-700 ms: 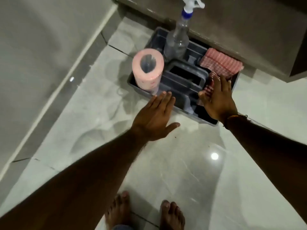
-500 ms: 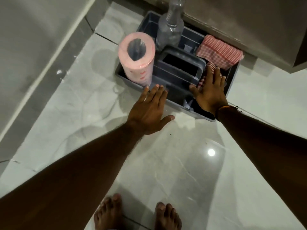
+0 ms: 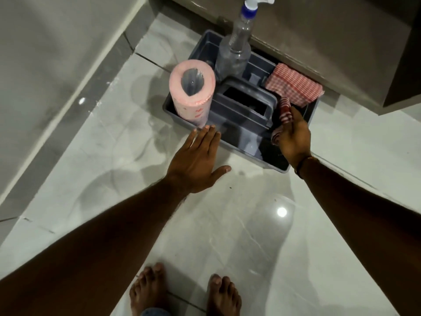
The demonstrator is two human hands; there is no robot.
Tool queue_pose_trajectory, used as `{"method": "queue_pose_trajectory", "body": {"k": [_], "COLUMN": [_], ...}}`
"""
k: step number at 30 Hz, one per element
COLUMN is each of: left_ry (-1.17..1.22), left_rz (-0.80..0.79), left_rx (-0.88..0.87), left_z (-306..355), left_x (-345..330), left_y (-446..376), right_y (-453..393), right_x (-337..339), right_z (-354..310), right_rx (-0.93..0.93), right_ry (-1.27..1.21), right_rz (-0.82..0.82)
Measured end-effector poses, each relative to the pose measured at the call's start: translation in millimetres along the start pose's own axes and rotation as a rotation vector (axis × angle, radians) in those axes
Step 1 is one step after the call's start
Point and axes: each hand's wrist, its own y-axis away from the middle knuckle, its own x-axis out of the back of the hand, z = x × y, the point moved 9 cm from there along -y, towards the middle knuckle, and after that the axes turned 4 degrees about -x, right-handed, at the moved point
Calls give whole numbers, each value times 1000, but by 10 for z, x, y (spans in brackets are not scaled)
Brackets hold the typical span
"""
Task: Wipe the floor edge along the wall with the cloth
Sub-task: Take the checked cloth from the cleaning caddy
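bare forearms, thread bracelet, bare feet

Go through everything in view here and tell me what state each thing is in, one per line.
Caddy: on the floor against the cabinet base.
Paper roll: upright in the caddy.
Spray bottle: upright in the caddy, nozzle on.
Folded cloth: lying on the caddy's far corner.
Bunched cloth: held in the right hand.
Left hand: open, flat, empty, near the caddy.
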Motion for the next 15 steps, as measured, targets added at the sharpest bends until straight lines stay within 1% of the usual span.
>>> {"method": "queue_pose_trajectory", "body": {"k": [2, 6, 10, 12, 15], "left_ry": [22, 2, 16, 35, 48], "left_rz": [-18, -47, 22, 28, 38], "left_rx": [20, 90, 193, 244, 332], "left_z": [-50, -235, -460, -578, -777], "left_x": [91, 354, 623, 666, 630], "left_y": [204, 735, 1350, 1664, 2183], "right_y": [172, 677, 1216, 1483, 1931], "right_x": [53, 14, -112, -256, -663], "right_z": [-67, -319, -605, -722, -957], "right_rx": [-108, -199, -199, -209, -212], "right_ry": [-229, -459, -476, -487, -518], "right_rz": [-14, -141, -200, -237, -349]}}
